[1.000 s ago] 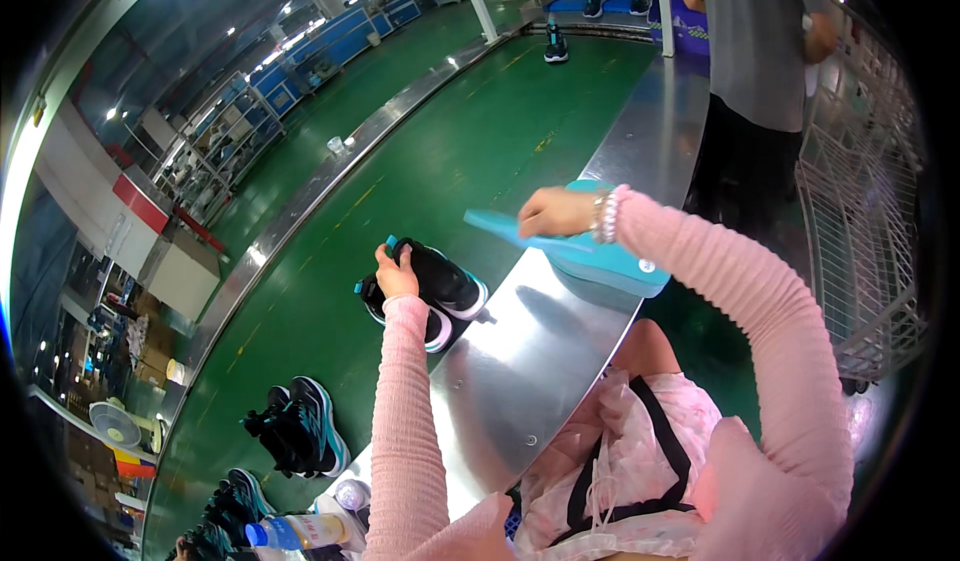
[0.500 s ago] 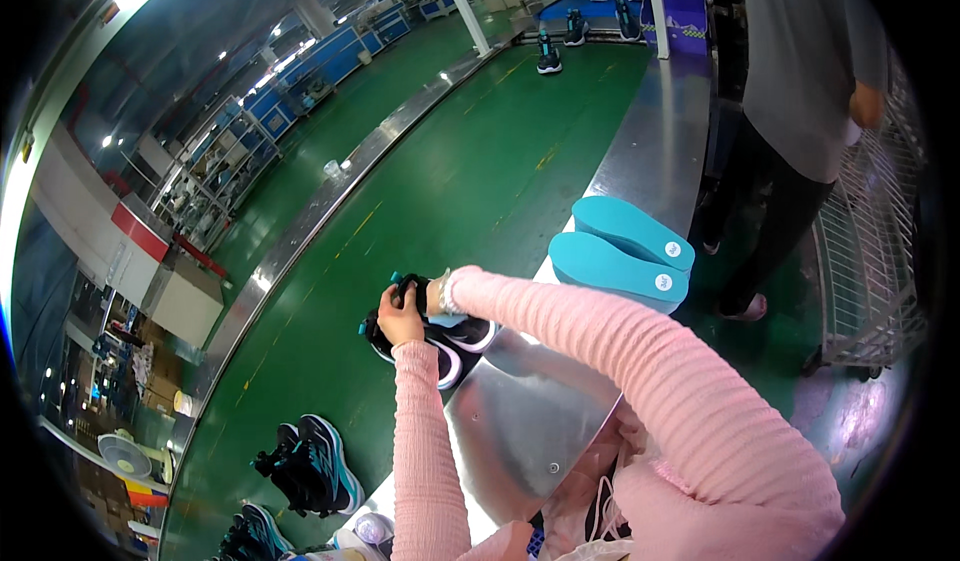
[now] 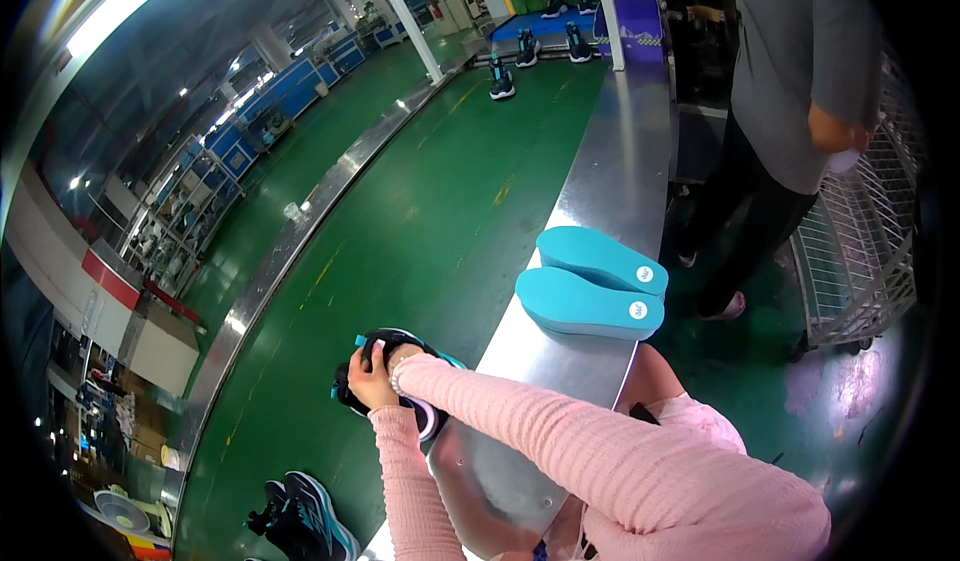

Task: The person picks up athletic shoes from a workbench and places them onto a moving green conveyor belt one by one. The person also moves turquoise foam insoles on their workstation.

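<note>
A black sneaker with teal trim and a white-and-pink sole (image 3: 392,381) lies on the green conveyor belt (image 3: 400,231) at the edge of the steel counter (image 3: 560,351). Both my hands are on it: my left hand (image 3: 368,386) grips its near side, and my right hand (image 3: 386,358) holds its top, the pink-sleeved arm reaching across from the right. Two teal insoles (image 3: 592,293) lie side by side on the steel counter, farther along to the right of my hands.
Another dark sneaker pair (image 3: 305,526) sits on the belt at the lower left, more shoes (image 3: 527,51) far up the belt. A person in a grey shirt (image 3: 790,91) stands beside the counter, next to a wire cart (image 3: 860,261).
My right hand let go of a teal insole on the counter, beside the other one, and moved down-left onto the sneaker. My left hand stayed on the shoe.
</note>
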The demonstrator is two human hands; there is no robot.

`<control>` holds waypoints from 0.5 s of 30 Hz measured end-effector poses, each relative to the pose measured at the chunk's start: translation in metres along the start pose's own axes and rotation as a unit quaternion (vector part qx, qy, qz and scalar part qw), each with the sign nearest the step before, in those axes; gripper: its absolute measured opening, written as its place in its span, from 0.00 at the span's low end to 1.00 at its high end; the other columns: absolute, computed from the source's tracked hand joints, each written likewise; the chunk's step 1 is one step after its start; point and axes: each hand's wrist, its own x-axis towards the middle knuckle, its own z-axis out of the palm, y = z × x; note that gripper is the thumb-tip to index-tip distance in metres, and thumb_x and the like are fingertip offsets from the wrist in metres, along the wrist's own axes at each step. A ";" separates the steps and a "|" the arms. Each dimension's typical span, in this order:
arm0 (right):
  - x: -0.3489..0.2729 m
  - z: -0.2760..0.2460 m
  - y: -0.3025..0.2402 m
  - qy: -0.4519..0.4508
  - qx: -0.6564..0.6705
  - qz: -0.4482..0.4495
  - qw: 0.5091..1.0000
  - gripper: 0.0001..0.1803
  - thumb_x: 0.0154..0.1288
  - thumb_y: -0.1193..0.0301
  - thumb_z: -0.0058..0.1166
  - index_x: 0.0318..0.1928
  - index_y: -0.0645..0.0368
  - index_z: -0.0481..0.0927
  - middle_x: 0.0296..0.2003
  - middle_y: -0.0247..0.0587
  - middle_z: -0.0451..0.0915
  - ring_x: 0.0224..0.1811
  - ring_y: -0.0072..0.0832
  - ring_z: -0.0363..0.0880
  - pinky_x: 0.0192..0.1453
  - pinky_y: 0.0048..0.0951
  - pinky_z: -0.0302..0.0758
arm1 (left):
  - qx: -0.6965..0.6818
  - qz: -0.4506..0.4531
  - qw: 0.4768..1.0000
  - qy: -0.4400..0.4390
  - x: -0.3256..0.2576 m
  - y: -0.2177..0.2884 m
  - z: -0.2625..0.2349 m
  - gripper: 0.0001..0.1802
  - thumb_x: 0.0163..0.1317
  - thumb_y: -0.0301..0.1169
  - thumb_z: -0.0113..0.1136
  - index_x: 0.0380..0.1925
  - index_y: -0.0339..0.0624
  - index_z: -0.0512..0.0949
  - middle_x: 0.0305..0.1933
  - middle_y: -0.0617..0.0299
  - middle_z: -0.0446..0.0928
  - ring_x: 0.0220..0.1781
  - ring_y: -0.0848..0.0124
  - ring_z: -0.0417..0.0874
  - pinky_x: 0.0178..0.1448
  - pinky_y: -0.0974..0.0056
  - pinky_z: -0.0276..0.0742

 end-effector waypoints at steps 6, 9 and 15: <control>-0.011 -0.005 0.002 -0.025 -0.031 -0.001 0.999 0.16 0.53 0.69 0.50 0.43 0.59 0.77 0.47 0.50 0.74 0.50 0.34 0.74 0.49 0.32 0.72 | 0.013 0.020 1.000 0.006 0.003 0.005 0.008 0.20 0.49 0.38 0.62 0.36 0.31 0.76 0.30 0.47 0.79 0.31 0.63 0.81 0.38 0.64 0.74; -0.068 -0.035 -0.007 -0.039 -0.068 -0.046 0.996 0.13 0.55 0.71 0.47 0.40 0.61 0.78 0.46 0.54 0.73 0.44 0.39 0.77 0.40 0.32 0.76 | 0.068 0.036 0.997 0.017 0.013 -0.016 -0.003 0.19 0.51 0.36 0.61 0.37 0.31 0.75 0.30 0.52 0.79 0.31 0.69 0.79 0.39 0.67 0.73; -0.177 0.003 0.087 0.270 0.126 -0.219 0.929 0.10 0.57 0.68 0.42 0.36 0.54 0.75 0.36 0.41 0.77 0.37 0.37 0.76 0.40 0.35 0.72 | 0.092 0.254 0.963 -0.024 -0.013 0.070 -0.035 0.08 0.47 0.21 0.56 0.30 0.35 0.72 0.35 0.54 0.71 0.34 0.60 0.74 0.34 0.59 0.70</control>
